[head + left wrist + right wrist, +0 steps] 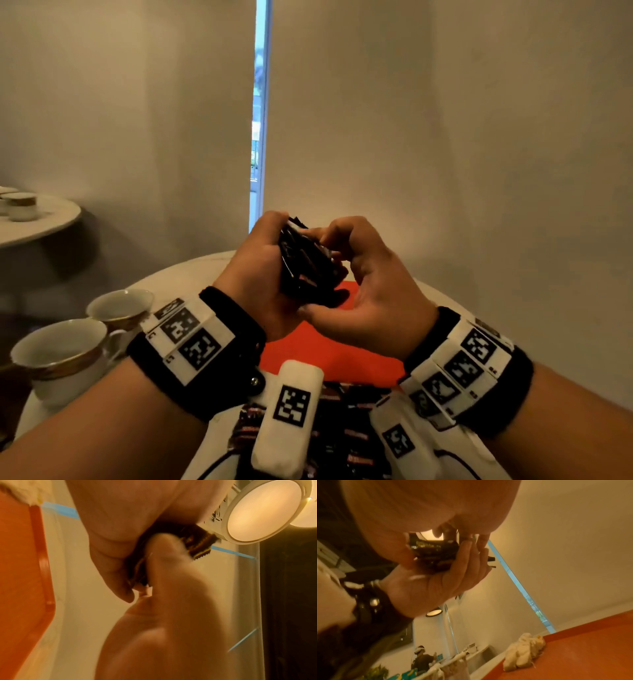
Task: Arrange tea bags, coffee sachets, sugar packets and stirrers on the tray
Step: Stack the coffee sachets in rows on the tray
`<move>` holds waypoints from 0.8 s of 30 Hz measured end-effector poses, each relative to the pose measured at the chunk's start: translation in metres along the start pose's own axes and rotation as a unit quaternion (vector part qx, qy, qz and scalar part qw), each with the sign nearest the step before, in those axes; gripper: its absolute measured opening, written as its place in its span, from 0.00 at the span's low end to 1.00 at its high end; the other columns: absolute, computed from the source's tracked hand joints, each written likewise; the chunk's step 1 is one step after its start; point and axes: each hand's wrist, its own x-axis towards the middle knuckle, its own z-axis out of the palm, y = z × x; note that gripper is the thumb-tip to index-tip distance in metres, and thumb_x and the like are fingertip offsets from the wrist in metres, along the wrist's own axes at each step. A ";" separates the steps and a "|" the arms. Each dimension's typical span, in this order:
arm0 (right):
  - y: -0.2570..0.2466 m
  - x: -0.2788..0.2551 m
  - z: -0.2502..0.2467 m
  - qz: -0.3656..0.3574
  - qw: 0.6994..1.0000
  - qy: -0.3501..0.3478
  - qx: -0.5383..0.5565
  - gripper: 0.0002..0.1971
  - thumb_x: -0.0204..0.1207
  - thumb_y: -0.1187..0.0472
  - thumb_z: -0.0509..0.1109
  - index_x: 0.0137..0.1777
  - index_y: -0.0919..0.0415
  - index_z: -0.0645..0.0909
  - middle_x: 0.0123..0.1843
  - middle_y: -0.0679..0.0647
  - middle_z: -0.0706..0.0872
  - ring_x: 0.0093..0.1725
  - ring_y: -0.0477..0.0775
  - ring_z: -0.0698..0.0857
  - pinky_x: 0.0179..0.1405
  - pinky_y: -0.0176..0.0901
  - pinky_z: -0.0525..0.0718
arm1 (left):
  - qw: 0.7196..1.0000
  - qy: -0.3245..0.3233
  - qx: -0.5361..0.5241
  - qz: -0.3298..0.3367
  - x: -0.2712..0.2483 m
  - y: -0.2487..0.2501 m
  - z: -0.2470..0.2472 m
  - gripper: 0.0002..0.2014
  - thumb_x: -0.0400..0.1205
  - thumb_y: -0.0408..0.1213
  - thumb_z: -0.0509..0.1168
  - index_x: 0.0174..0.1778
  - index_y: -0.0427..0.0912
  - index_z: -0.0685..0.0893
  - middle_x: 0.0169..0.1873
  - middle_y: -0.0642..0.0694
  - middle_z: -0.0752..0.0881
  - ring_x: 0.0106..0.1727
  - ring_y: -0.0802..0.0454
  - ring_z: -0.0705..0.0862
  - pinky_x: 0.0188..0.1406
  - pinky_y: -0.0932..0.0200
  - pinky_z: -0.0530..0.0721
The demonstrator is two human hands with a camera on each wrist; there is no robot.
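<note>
- Clearly, the left hand (260, 274) grips a bunch of small dark foil coffee sachets (306, 265), fingers curled round it, raised above the flat orange plastic tray (329, 349).
- The right hand (363, 291) meets the bunch from the other side; its curled fingertips (318, 234) pinch at the top sachets, seemingly squaring the stack or peeling one off.
- To do this well, the person would likely keep the left grip firm near the lower end, so that the slippery packets cannot fan out, and let the right hand tap the edges flush before lowering the bunch onto the bare orange surface.
- More dark sachets (346, 442) lie in a heap at the near edge of the head view, partly hidden by the wrist cameras; whether they rest on the tray cannot be told.
- Two white gold-rimmed teacups (85, 339) stand just left of the tray.
- Only the left wrist view shows the serrated end of a sachet (202, 555) and the tray's raised rim (45, 566).
- Only the right wrist view shows a crumpled cream cloth-like lump (523, 651) at the tray's edge, and a person seated far behind.
</note>
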 end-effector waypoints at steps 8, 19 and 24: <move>0.038 0.076 -0.002 0.115 0.988 -0.098 -0.029 0.42 0.40 0.38 0.86 0.57 0.39 0.72 0.66 0.47 0.69 0.64 0.50 0.80 0.61 0.45 0.86 | 0.997 0.026 0.074 -0.020 0.030 0.041 -0.033 0.19 0.81 0.51 0.58 0.50 0.38 0.84 0.39 0.39 0.84 0.38 0.45 0.82 0.40 0.52 0.74; 0.131 0.116 0.029 0.159 0.944 -0.140 0.252 0.29 0.54 0.69 0.86 0.47 0.51 0.72 0.52 0.62 0.81 0.51 0.66 0.84 0.54 0.81 0.81 | 0.998 0.064 0.025 -0.002 0.084 0.041 -0.084 0.21 0.84 0.57 0.57 0.56 0.43 0.85 0.47 0.39 0.87 0.42 0.45 0.85 0.43 0.51 0.80; 0.162 0.107 0.058 0.179 0.891 -0.174 0.378 0.39 0.48 0.57 0.92 0.53 0.57 0.70 0.52 0.57 0.83 0.52 0.58 0.84 0.47 0.51 0.88 | 0.995 0.095 -0.014 -0.016 0.087 0.025 -0.110 0.20 0.83 0.57 0.60 0.57 0.44 0.84 0.50 0.37 0.84 0.43 0.44 0.85 0.39 0.54 0.82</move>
